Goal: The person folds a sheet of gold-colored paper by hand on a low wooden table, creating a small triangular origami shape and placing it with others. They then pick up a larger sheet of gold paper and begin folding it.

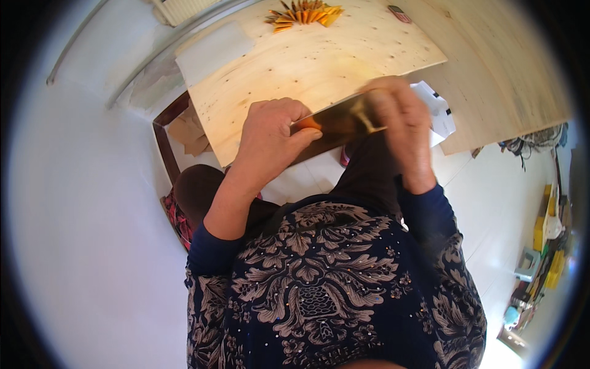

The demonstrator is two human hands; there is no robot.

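Observation:
A flat, shiny gold-brown strip point(332, 132) is held slanted above my lap, in front of the near edge of a pale plywood tabletop point(295, 74). My left hand point(273, 129) is closed on its left end, thumb laid along the glossy face and fingers behind. At the other end, my right hand point(402, 117) is curled and blurred by motion. Its fingers lie against the strip's right part, and what they hold, if anything, is hidden. The strip's surface mirrors an orange patch near my left thumb.
A fan of orange-yellow folded pieces point(304, 15) lies at the table's far side, with a small red handset-like object point(399, 13) to its right. White packaging point(437, 114) sits near a second wooden board point(510, 80). Yellow bins point(544, 215) stand at the far right.

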